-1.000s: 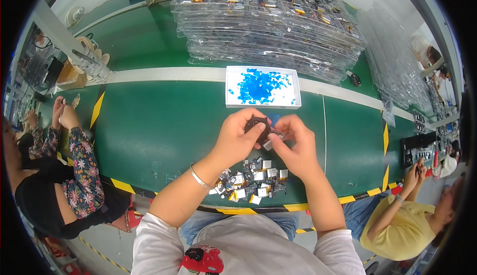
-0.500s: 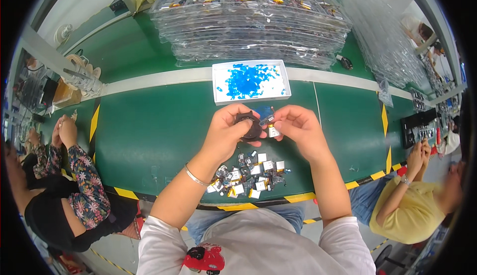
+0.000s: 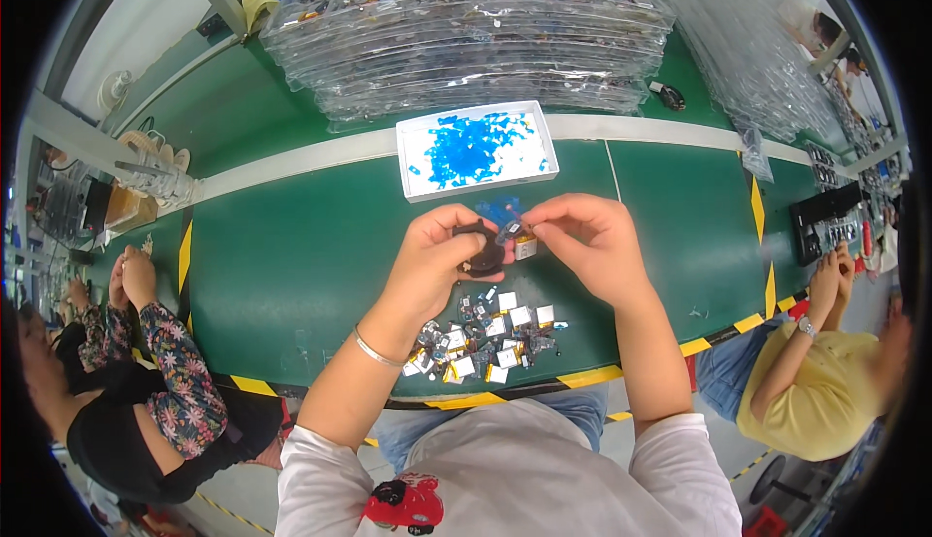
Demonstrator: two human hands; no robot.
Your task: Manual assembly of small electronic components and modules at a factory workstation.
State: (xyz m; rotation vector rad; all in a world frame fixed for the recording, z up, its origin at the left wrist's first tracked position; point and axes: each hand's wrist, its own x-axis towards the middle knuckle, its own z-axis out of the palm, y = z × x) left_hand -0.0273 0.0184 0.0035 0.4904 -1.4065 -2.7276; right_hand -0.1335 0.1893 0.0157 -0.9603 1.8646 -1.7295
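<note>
Left hand (image 3: 439, 255) gripping a dark round tape roll (image 3: 479, 248); right hand (image 3: 585, 243) pinching a small battery cell (image 3: 524, 247) just beside it. Below both, a heap of battery cells (image 3: 485, 337).

One white tray (image 3: 413, 183) of blue bits; one heap of small silver cells (image 3: 490, 333), too many to count; two stacks of clear trays (image 3: 456, 42); two hands (image 3: 442, 255).

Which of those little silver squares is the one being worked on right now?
The one pinched between the left hand and right hand, raised above the green table. All the other silver squares lie in a loose pile below the hands.
</note>
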